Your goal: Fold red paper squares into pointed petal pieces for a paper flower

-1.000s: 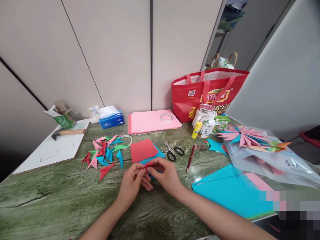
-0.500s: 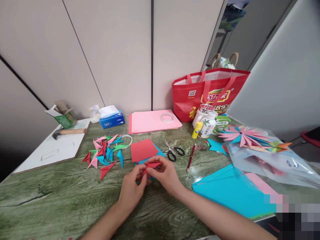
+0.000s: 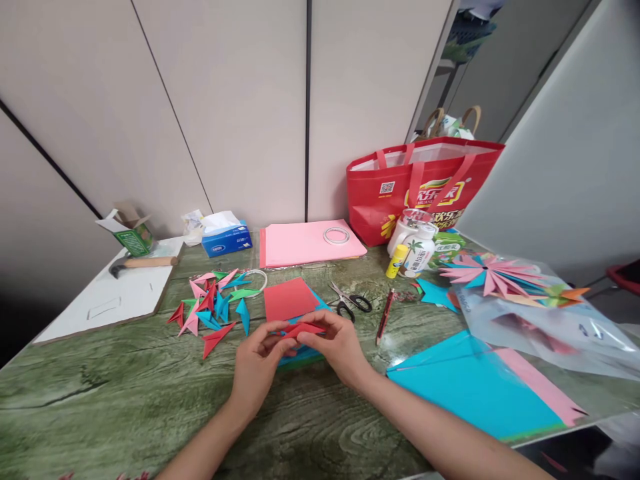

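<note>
A small folded piece of red paper is pinched between both hands, low over the table. My left hand grips its left end with thumb and fingers. At the other end, my right hand holds it between thumb and fingertips. Just behind them lies a stack of square paper sheets, red on top with blue beneath, partly covered by my hands. To the left is a pile of folded paper pieces in red, pink, blue and green. Black-handled scissors rest right of the stack.
Pink sheets with a tape roll lie at the back, beside a tissue box. A hammer lies on a white board at left. Rightward are a pencil, glue stick, white jar, red bag and blue paper.
My left hand has shifted slightly left and turned, and the red paper now lies more level between both hands. The view has moved a little, so everything sits slightly further right.
</note>
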A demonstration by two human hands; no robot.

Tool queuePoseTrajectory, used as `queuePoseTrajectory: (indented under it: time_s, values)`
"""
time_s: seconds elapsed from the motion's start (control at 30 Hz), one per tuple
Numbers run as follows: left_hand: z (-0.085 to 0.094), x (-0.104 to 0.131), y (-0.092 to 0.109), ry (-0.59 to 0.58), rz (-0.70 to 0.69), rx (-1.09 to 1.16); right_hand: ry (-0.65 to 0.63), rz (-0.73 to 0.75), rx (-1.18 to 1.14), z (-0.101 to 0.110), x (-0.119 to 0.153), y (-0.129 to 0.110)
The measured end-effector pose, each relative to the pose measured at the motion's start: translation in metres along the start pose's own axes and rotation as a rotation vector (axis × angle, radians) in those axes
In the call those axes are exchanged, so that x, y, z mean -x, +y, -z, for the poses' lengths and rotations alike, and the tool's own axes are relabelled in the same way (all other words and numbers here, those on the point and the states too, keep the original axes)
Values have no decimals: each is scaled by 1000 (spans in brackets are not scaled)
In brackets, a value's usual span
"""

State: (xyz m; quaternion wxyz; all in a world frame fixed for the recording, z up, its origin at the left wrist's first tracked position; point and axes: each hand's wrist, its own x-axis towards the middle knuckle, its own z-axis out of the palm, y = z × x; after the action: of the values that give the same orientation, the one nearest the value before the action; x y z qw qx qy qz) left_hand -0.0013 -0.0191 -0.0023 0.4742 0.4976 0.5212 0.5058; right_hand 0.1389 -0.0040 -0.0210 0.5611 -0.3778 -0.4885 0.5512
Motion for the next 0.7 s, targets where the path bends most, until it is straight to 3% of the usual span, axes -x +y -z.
queuePoseTrajectory:
  time_s: [0.13,0.3,0.47,0.57,0.7]
  values:
    - [2,-2,1,4,17,89,26,73,92,1,1,1]
    - [0,1,-2,-127,140,192,49,108,161,3,0,4]
    - [-3,3,-1,-156,210,363,73,147,270,6,1,4]
    - [-2,1,-1,-152,179,331,29,146,238,4,2,-1]
    - [0,-1,-1,-56,83,225,-84,129,191,3,2,-6]
